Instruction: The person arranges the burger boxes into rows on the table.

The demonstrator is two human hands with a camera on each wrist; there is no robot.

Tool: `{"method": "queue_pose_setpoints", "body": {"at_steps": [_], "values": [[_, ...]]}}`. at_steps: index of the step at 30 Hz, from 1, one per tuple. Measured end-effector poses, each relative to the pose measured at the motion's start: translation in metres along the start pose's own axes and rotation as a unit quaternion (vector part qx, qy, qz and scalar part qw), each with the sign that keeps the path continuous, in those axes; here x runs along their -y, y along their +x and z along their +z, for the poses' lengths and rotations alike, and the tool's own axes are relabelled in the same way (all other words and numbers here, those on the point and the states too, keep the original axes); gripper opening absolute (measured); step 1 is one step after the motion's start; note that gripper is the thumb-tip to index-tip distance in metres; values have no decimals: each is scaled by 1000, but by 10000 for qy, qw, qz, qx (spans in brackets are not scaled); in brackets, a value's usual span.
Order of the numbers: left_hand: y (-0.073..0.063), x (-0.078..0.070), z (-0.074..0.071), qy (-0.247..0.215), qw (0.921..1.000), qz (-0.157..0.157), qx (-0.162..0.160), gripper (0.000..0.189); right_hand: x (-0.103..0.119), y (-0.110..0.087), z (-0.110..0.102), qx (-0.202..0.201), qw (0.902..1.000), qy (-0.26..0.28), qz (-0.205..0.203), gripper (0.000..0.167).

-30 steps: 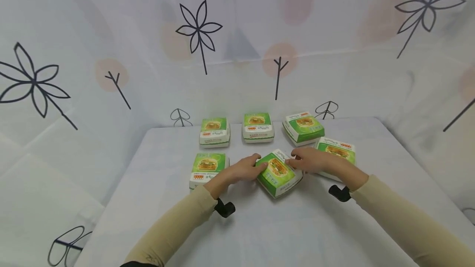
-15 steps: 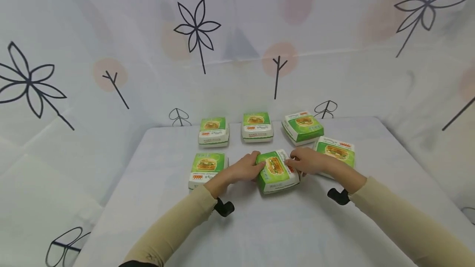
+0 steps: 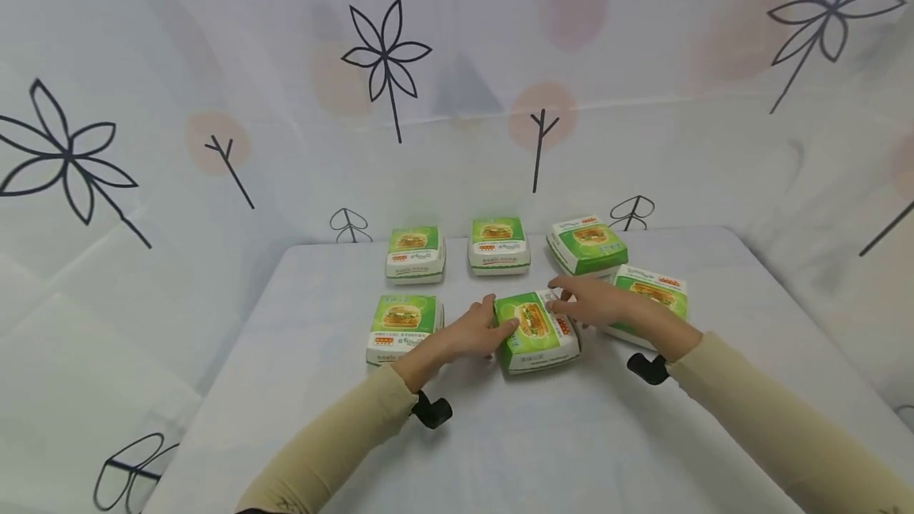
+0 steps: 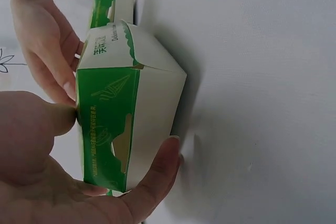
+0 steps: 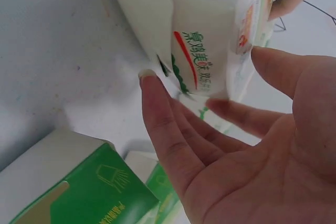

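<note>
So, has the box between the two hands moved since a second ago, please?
Yes; the box has turned clockwise, now squarer to the table's back edge.

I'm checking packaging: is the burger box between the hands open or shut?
Shut: on the burger box, the printed lid lies down over the white base, as the left wrist view shows; whether latched, I cannot tell.

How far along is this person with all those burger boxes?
Perhaps halfway, though that's a judgement. Looking done: the back-left box, back-middle box and front-left box all sit fairly square. In hand: the front-middle box, gripped by the left hand and touched by the right hand. Possibly left: the back-right box and front-right box, both sitting at an angle.
</note>
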State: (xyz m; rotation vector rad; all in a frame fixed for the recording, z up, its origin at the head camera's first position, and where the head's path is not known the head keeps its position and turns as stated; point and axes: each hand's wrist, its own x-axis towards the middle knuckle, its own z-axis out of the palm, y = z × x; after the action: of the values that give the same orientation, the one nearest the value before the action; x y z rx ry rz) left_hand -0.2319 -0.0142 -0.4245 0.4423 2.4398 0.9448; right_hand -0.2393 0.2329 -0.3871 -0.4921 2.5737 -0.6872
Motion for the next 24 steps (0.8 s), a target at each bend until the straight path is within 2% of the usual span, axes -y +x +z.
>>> {"method": "queue_pose_setpoints", "body": {"at_steps": [7, 13, 18, 24], "values": [[5, 1, -8, 105, 9999, 25, -47, 66, -2, -3, 5, 39, 9997, 196, 124, 52], [0, -3, -14, 19, 10000, 29, 10, 65, 2, -4, 5, -68, 9998, 83, 180, 54], [-4, -3, -10, 18, 10000, -29, 16, 71, 4, 0, 1, -201, 9993, -305, 8, 58], [-4, 1, -4, 116, 9999, -22, 41, 69, 2, 7, 3, -155, 9987, -421, -250, 56]]}}
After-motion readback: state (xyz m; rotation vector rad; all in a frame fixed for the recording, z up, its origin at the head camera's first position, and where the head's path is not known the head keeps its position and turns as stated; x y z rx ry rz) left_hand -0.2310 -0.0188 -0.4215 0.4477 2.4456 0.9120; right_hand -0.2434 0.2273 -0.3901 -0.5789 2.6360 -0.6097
